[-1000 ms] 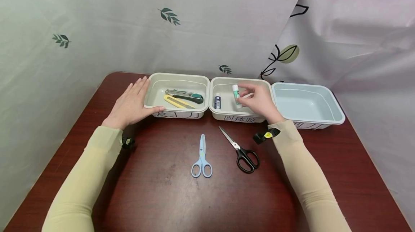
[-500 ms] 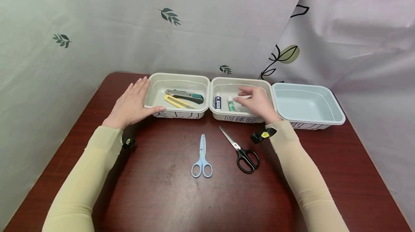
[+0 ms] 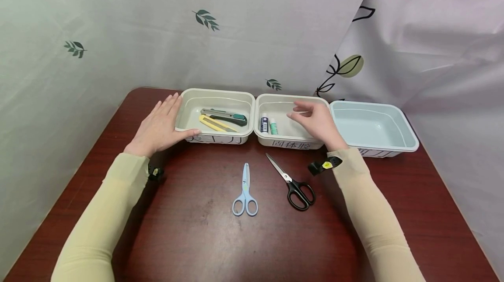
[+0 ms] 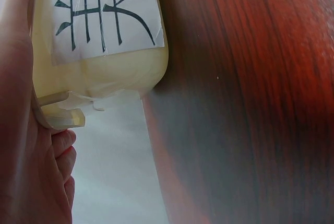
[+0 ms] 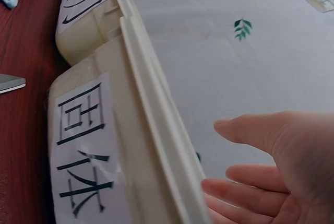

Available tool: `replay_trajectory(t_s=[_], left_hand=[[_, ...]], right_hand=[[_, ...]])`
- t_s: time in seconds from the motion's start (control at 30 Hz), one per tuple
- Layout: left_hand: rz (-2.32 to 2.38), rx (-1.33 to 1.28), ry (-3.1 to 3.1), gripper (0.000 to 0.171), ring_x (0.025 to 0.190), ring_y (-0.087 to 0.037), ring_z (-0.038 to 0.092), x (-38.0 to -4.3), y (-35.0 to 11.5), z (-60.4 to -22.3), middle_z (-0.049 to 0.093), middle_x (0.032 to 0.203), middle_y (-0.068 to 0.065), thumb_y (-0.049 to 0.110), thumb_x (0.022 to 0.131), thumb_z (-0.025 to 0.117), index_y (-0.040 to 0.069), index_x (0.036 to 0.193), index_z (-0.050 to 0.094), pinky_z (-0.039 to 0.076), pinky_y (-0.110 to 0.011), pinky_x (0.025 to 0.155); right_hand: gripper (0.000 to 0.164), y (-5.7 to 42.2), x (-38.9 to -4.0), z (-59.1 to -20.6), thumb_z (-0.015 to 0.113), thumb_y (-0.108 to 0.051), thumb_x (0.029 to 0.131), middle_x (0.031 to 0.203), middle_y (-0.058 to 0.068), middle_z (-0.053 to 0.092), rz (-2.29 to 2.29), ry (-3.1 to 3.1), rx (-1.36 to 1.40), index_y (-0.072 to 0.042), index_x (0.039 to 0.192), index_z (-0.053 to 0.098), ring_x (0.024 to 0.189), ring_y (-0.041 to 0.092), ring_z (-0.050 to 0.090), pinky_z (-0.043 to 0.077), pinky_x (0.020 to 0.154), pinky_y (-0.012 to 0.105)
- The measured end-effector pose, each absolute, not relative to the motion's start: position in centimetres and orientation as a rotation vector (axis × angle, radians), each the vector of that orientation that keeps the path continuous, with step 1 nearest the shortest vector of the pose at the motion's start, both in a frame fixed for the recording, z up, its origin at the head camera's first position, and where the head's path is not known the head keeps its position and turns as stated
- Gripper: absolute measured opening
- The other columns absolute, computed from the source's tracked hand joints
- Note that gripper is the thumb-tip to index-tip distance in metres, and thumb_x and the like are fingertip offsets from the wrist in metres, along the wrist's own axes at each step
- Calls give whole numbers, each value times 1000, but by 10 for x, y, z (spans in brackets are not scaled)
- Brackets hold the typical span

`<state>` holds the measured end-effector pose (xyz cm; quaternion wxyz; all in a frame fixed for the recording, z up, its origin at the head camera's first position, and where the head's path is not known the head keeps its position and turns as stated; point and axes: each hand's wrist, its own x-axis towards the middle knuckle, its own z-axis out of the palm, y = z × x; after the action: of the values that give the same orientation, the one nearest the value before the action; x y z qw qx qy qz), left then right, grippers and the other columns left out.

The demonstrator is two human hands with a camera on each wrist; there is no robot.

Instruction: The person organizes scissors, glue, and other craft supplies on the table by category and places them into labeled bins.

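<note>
My left hand [image 3: 159, 126] rests on the left rim of the left bin [image 3: 220, 93], fingers straight and thumb along the front edge. Two utility knives lie inside that bin, a yellow one [image 3: 212, 123] and a dark green one [image 3: 230, 117]. Over the right part of the middle bin [image 3: 291, 98] is my right hand [image 3: 315, 122], thumb and fingers apart with nothing between them. To the left of its fingertips, a dark blue glue stick [image 3: 264, 124] and a green glue stick with a white cap [image 3: 273, 127] lie side by side in the bin.
A pale blue bin [image 3: 370, 106] stands at the right end of the row. In front of the bins, light blue scissors [image 3: 246, 192] and black-handled scissors [image 3: 293, 185] lie on the dark red table [image 3: 189, 229]. A patterned curtain [image 3: 236, 54] hangs behind.
My right hand has let go of the green glue stick and drawn back slightly right. The stick now lies farther left, against the blue one. My left hand has not moved.
</note>
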<state>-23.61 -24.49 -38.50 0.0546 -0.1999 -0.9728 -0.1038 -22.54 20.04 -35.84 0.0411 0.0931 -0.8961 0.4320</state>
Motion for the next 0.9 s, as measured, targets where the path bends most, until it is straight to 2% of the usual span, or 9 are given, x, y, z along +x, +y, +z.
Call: replay_trajectory(t_s=[0.63,0.9], left_hand=[[-322,-616,-2939,116,153,-34,13,-238,-244,-385,18,166,-23,75,87,59,-3,161,16,7,-47,124],[-323,-608,-2948,116,153,-35,14,-238,-244,-384,17,166,-23,76,87,59,-3,161,16,6,-47,124]], right_hand=[[50,214,-194,-340,75,-31,95,120,13,71,1317,-2682,325,-7,137,65,106,25,70,55,94,39],[48,221,-178,-333,77,-33,93,121,10,71,1345,-2656,312,-10,135,68,106,22,71,56,92,32]])
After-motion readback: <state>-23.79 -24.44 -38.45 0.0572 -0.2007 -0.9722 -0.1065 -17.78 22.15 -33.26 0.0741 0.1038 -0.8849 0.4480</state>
